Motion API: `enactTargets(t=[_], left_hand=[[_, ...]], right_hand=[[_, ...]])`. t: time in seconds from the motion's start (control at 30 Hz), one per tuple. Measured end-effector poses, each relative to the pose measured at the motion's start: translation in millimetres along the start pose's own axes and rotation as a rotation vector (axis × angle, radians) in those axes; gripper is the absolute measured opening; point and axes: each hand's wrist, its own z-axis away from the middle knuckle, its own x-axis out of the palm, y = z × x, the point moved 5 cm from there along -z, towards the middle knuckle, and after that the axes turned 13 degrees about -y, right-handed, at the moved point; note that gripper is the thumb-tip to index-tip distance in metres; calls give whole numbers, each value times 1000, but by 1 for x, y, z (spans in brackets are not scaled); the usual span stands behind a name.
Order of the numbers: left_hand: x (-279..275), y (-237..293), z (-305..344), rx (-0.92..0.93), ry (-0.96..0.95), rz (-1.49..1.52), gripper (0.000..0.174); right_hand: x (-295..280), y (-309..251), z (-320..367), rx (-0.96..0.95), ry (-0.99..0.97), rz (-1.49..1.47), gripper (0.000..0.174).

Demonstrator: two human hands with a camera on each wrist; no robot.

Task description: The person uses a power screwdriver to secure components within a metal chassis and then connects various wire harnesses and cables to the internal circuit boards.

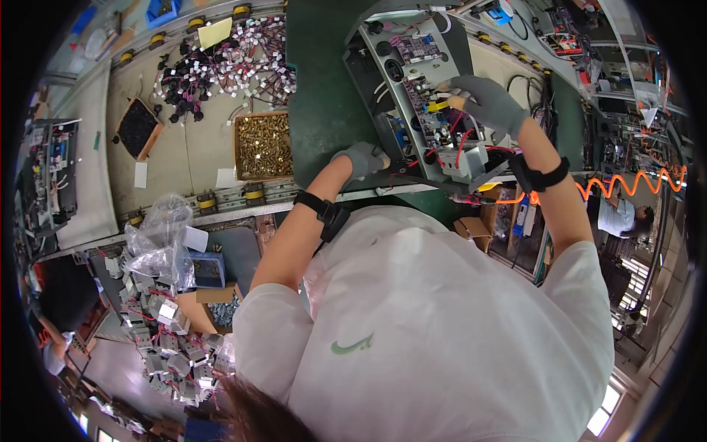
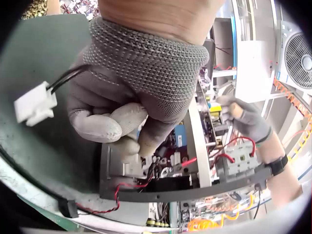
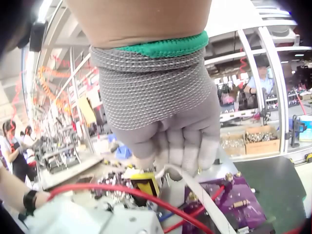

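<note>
My left hand (image 1: 361, 160), in a grey glove with bare fingertips, is at the near left corner of an open metal device case (image 1: 403, 110). Its fingers are curled and pinch a black cable (image 2: 73, 72), whose white plug (image 2: 36, 103) hangs free beside the knuckles. Inside the case my gloved right hand (image 1: 490, 103) reaches down to a circuit board, fingertips beside a yellow-wrapped transformer (image 3: 145, 184). A pale flat cable (image 3: 204, 192) crosses in front of those fingertips over a purple board (image 3: 239, 202); I cannot tell whether they grip anything.
A box of brass-coloured fittings (image 1: 263, 146) and a heap of wired connectors (image 1: 221, 70) lie left on the bench. Red wires (image 3: 131, 192) arch over the case near the right hand. An orange coiled hose (image 1: 626, 183) runs off to the right. Grey wired parts (image 1: 166, 324) are piled lower left.
</note>
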Motion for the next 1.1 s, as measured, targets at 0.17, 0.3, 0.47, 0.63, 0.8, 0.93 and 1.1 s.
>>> enactTargets(t=[0.17, 0.3, 0.47, 0.63, 0.8, 0.93, 1.1], left_hand=[[23, -20, -47, 305, 10, 1, 50], [23, -11, -44, 379, -151, 25, 37], [8, -15, -9, 394, -296, 441, 40], [0, -15, -19, 423, -61, 158, 47], [21, 7, -49, 397, 4, 120, 48], [14, 19, -42, 77, -101, 31, 48], [-37, -4, -34, -51, 293, -256, 33]], right_hand=[[-6, -49, 55, -194, 209, -99, 26], [12, -69, 73, -145, 263, -94, 22], [50, -99, 82, -185, 292, -50, 19], [104, -110, 75, -140, 84, -147, 18], [150, -93, 66, -130, -273, -269, 27], [197, -42, 64, -31, -270, -298, 32], [231, -5, 58, 235, -338, -913, 59]])
